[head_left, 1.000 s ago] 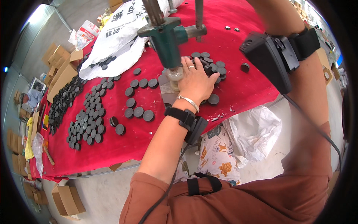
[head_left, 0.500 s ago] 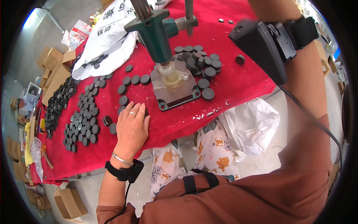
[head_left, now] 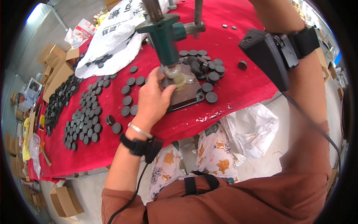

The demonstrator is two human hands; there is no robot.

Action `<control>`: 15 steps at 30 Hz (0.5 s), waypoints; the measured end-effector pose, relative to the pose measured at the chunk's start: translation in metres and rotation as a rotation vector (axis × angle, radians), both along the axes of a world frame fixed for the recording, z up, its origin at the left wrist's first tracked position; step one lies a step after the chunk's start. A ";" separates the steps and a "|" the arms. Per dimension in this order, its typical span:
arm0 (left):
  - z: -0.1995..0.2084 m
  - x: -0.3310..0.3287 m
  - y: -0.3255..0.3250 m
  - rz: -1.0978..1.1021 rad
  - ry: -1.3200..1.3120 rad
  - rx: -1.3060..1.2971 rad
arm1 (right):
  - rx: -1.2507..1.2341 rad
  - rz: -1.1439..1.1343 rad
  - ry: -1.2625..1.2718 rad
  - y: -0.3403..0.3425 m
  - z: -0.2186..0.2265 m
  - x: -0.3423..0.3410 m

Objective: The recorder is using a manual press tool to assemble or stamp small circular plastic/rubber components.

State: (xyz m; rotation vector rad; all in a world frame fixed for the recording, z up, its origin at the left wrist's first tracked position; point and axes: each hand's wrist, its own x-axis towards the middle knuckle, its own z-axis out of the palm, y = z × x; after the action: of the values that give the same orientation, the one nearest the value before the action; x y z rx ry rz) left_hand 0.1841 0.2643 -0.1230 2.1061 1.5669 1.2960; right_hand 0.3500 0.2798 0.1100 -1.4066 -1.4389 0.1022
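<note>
My left hand (head_left: 154, 98) is at the left side of a green hand press (head_left: 166, 44), above its dark metal base plate (head_left: 186, 95). Its thumb and fingers close around a black round disc (head_left: 166, 81), which is partly hidden. Just right of the fingertips, a clear, yellowish cylindrical fixture (head_left: 179, 79) sits under the press ram. My right forearm reaches up past the top edge, so the right hand is out of sight. Behind and right of the plate lies a loose pile of black discs (head_left: 212, 77), some tilted on edge.
More black discs (head_left: 87, 115) are spread over the red cloth (head_left: 164, 130) at left, beside a denser heap (head_left: 59, 100). A white printed sack (head_left: 112, 41) lies at the back left. Cardboard boxes (head_left: 59, 74) stand beyond it. A white bag (head_left: 253, 127) hangs near my knees.
My left hand has risen from the discs at the cloth's near side and moved right and away to the press fixture, with a disc between its fingers. My right arm stays raised.
</note>
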 end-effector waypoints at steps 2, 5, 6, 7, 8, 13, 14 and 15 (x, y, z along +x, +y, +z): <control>-0.004 0.008 0.012 -0.013 -0.001 -0.048 | 0.147 0.153 -0.040 0.005 -0.007 0.013; -0.005 0.015 0.020 -0.026 -0.022 -0.134 | 0.116 0.102 0.047 0.012 0.001 0.003; 0.000 0.035 0.023 -0.097 -0.037 -0.140 | 0.132 0.045 0.026 0.005 0.003 0.025; 0.000 0.025 0.021 -0.066 -0.029 -0.166 | 0.289 0.296 0.000 0.013 -0.010 0.030; -0.004 0.014 0.021 -0.028 -0.020 -0.171 | 0.450 0.542 -0.021 0.022 -0.019 0.032; -0.009 0.011 0.031 -0.023 -0.034 -0.173 | 0.334 0.569 0.055 -0.001 -0.031 0.032; -0.009 0.015 0.034 -0.039 -0.040 -0.167 | 0.420 0.507 -0.012 -0.005 -0.035 0.039; -0.012 0.019 0.038 -0.040 -0.025 -0.127 | 0.423 0.493 -0.023 -0.014 -0.037 0.047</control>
State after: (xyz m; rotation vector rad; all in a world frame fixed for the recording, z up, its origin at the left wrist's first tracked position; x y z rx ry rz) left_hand 0.2029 0.3020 -0.1345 2.0262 1.5453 1.1730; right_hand 0.3972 0.2658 0.0731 -0.6980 -1.6849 0.0875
